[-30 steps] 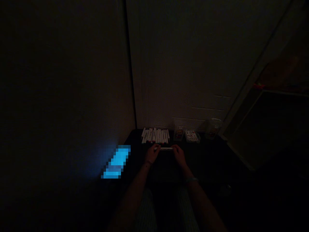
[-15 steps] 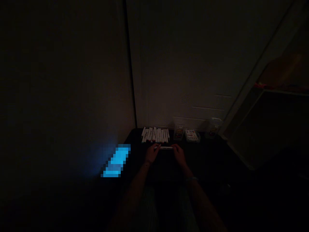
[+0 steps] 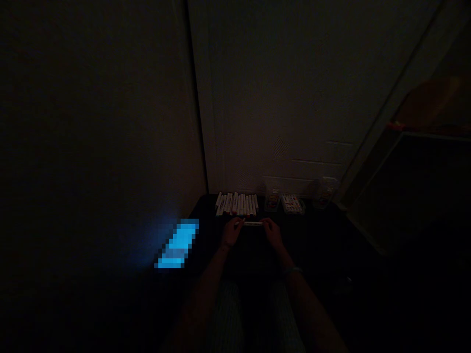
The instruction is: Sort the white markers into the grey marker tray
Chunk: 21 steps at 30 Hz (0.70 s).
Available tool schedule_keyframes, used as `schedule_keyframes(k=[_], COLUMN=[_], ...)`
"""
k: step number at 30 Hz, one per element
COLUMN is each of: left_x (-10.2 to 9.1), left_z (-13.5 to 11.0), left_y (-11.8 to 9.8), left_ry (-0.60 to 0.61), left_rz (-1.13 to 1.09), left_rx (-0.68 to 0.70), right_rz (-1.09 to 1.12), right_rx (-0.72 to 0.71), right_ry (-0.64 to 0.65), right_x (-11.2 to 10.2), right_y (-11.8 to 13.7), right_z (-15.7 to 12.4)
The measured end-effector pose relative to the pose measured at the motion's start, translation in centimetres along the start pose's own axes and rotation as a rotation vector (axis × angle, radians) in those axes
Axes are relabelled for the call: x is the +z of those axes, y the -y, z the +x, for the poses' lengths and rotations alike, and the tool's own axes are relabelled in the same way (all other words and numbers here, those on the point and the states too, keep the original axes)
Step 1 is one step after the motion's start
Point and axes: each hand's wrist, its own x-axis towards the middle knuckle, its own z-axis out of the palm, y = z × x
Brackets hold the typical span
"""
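Observation:
The room is very dark. Both of my hands grip one white marker (image 3: pixel 253 224) held level over a small dark table (image 3: pixel 316 235). My left hand (image 3: pixel 231 231) pinches its left end and my right hand (image 3: pixel 273 231) pinches its right end. Just beyond the marker lies a row of several white markers (image 3: pixel 236 204) side by side at the table's far edge.
A small open box of markers (image 3: pixel 292 204) and two clear cups (image 3: pixel 273 200) (image 3: pixel 324 193) stand at the back of the table. A glowing blue screen (image 3: pixel 179 243) lies at the left. A wall rises behind, and a dark cabinet (image 3: pixel 412 191) stands to the right.
Both hands and the marker have stayed almost in place; the view has shifted slightly.

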Motion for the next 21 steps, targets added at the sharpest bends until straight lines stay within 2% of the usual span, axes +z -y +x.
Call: schedule_keyframes(k=[13, 21], left_x=[-0.26, -0.08], left_z=[-0.18, -0.18], left_y=[-0.60, -0.23], left_ry=[0.014, 0.012], left_rz=[0.017, 0.020], left_rx=[-0.051, -0.027], right_rz=[0.029, 0.032], right_rx=[0.037, 0.013], right_ry=[-0.010, 0.002], right_x=[-0.01, -0.11], right_y=[0.40, 0.64], right_z=[0.03, -0.07])
